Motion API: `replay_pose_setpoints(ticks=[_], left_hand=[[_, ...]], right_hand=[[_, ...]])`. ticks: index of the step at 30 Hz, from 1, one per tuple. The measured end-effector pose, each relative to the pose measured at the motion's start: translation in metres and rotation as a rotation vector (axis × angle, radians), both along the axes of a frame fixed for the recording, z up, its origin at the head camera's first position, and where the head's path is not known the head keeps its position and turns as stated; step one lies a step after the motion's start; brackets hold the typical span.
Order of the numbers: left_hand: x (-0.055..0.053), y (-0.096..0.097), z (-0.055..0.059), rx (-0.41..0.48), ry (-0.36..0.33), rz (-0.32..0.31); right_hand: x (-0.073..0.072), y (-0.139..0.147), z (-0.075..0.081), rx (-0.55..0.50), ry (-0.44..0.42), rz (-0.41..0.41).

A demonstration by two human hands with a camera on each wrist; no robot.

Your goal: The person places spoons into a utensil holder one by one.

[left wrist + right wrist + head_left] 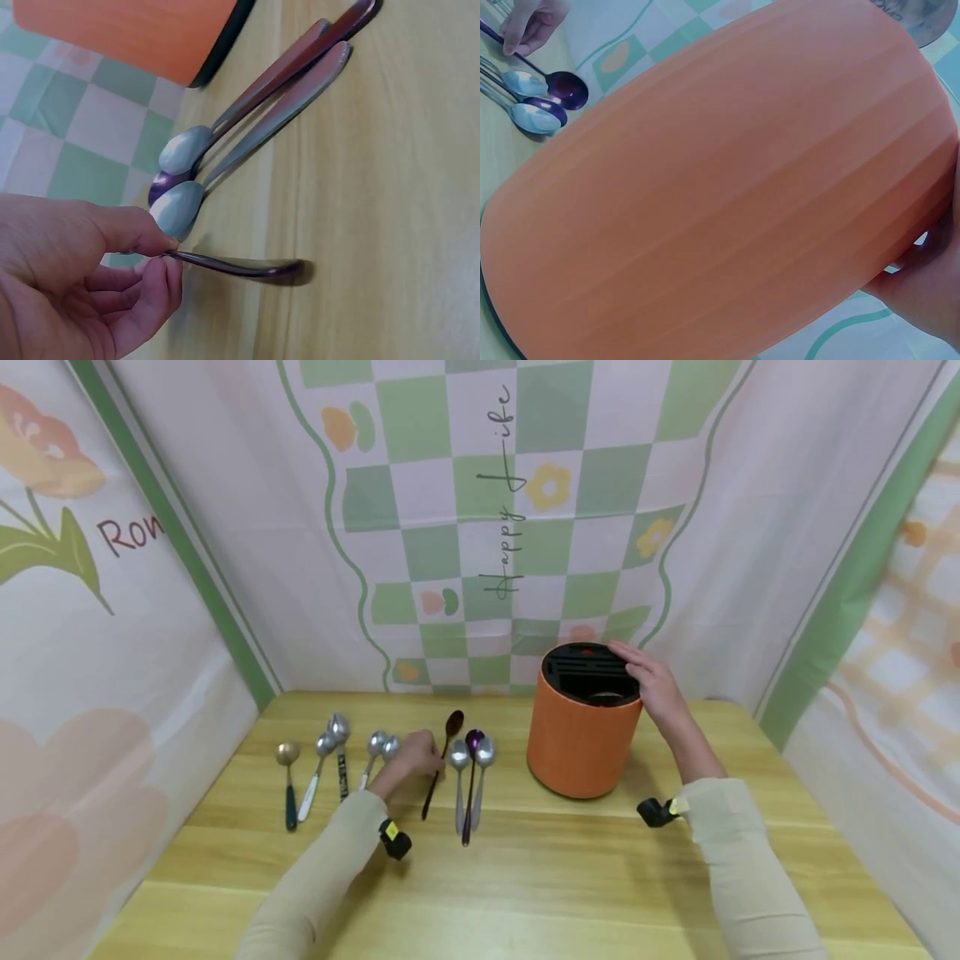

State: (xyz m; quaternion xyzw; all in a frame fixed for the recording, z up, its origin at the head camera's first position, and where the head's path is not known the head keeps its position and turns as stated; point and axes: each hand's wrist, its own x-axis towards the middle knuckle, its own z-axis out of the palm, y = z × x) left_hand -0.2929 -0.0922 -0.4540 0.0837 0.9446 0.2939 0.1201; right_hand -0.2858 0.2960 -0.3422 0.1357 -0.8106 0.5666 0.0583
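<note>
Near the middle of the table, my left hand (420,753) pinches a dark brown spoon (454,723) by its handle. The spoon's handle end (262,268) sticks out past the thumb and fingertips in the left wrist view, and the hand hides its bowl there. Just right of it lie a purple spoon (474,741) and two silver spoons (459,755), side by side. My right hand (660,693) rests on the rim of an upright orange utensil holder (581,743), fingers stretched along the black slotted top. In the right wrist view the holder hides most of that hand.
To the left lie a gold spoon with a dark handle (289,789), a white-handled spoon (309,797) and a spoon with a black patterned handle (342,768). Two more silver spoons (377,743) are partly behind my left arm. A patterned curtain (480,543) hangs behind the table.
</note>
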Motion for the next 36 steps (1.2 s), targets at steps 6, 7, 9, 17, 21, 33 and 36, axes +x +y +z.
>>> replay_pose_setpoints(ticks=[6, 7, 9, 17, 21, 33, 36], left_hand=[[0.001, -0.008, 0.011, 0.043, 0.044, -0.011], [0.001, -0.009, 0.013, 0.049, 0.063, -0.016], [0.003, -0.010, 0.016, 0.058, 0.108, -0.020], [0.010, -0.010, 0.025, 0.171, 0.203, 0.021], [0.011, -0.010, 0.028, 0.269, 0.222, 0.010], [0.018, -0.006, 0.041, 0.385, 0.263, -0.034], [0.019, -0.002, 0.045, 0.398, 0.300, -0.042]], right_hand=[[-0.001, 0.000, 0.000, 0.017, 0.003, -0.004], [-0.001, 0.001, 0.000, 0.014, 0.005, -0.004], [-0.001, 0.001, -0.001, 0.007, 0.009, -0.002], [0.000, 0.001, -0.001, 0.010, 0.013, -0.003], [0.000, 0.000, -0.001, 0.001, 0.008, 0.000], [-0.001, 0.001, -0.002, 0.007, 0.039, 0.005], [-0.001, 0.000, -0.002, 0.007, 0.042, 0.005]])
